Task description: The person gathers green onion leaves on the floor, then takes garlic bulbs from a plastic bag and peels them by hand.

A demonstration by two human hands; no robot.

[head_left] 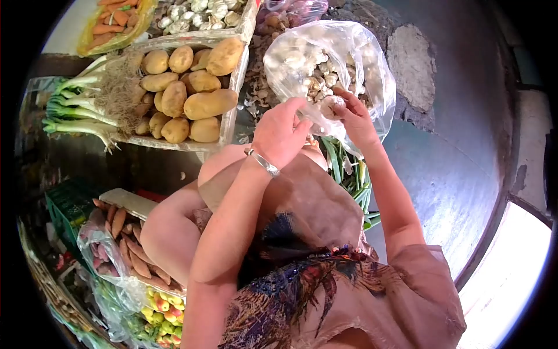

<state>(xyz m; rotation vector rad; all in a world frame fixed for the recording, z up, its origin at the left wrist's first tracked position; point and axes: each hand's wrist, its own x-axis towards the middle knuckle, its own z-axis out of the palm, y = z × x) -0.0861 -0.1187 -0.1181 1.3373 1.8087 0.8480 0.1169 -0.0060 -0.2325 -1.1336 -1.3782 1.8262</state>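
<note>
A clear plastic bag (372,55) with garlic bulbs (318,81) in it lies open in front of me. My right hand (357,119) is over the bag's right side, its fingers closed on a whitish garlic bulb (332,107). Beside it on the left, my left hand (282,131) is at the bag's near edge with thumb and fingertips drawn together; what they hold, if anything, is too small to name. A silver bracelet (263,163) circles my left wrist.
A box (231,119) of potatoes (209,103) and leeks (81,100) stands left, with garlic and carrots (116,17) behind. Green stalks (349,174) lie under the bag. Sweet potatoes (136,256), apples (165,314) and a green crate (70,212) are lower left.
</note>
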